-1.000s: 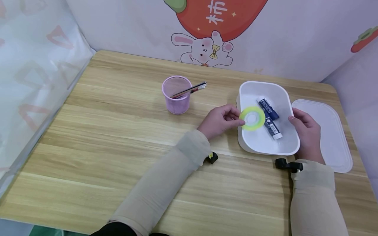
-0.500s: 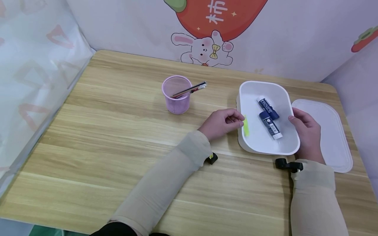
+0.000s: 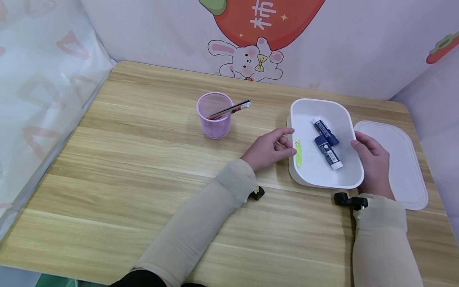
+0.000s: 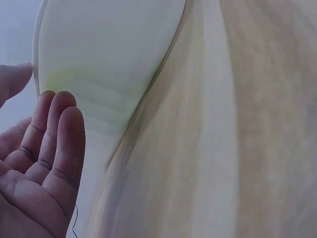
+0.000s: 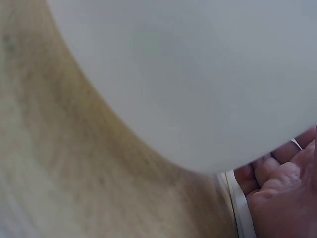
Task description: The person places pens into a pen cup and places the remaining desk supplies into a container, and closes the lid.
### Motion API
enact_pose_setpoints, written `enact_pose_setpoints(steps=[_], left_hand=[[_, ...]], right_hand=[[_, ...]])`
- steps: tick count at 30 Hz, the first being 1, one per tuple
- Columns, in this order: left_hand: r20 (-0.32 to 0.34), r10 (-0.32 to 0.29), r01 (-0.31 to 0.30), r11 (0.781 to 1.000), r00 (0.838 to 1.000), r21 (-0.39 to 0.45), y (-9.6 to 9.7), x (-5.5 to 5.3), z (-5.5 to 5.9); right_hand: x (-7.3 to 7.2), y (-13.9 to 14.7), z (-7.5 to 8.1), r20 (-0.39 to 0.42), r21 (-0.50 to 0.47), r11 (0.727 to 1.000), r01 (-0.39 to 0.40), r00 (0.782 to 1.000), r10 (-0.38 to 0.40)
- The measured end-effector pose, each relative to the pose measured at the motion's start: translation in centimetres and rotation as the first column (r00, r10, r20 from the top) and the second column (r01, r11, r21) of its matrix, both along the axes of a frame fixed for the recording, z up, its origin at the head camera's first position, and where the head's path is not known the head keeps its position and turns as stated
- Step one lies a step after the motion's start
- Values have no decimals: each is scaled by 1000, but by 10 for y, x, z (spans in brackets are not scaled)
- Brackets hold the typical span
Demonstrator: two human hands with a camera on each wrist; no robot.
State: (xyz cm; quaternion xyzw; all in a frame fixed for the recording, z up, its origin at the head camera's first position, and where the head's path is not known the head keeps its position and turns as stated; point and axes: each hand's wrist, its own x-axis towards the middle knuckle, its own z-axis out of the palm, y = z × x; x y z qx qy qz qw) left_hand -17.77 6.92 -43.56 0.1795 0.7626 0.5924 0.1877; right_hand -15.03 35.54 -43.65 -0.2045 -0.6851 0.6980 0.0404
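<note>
In the head view a white plastic box (image 3: 344, 175) stands at the right of the table. A yellow-green roll of tape (image 3: 299, 154) is on edge inside it along the left wall, and its colour shows through that wall in the left wrist view. Two dark blue glue sticks (image 3: 328, 152) lie near the box's middle. My left hand (image 3: 267, 149) is at the left rim, thumb and fingers apart, with nothing between them. My right hand (image 3: 373, 163) holds the box's right side, thumb at the rim; its fingers are partly hidden in the right wrist view (image 5: 282, 193).
A pink cup (image 3: 215, 128) holding pencils (image 3: 229, 110) stands left of the box. The white lid (image 3: 405, 167) lies flat to the right, partly behind my right hand. A printed wall covering (image 3: 161, 36) rises behind the wooden table (image 3: 125, 159).
The roll of tape, held flat-side up by my left hand a second ago, has turned on edge and gone down into the box. My left fingers have let go of it. My right hand stays put.
</note>
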Motion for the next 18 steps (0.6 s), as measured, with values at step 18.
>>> enact_pose_setpoints(steps=[18], left_hand=[[-73,-41,40,999,997,-16,3,3,-1]], right_hand=[[0,-1,0,-32,-22,1000,6,999,-7]])
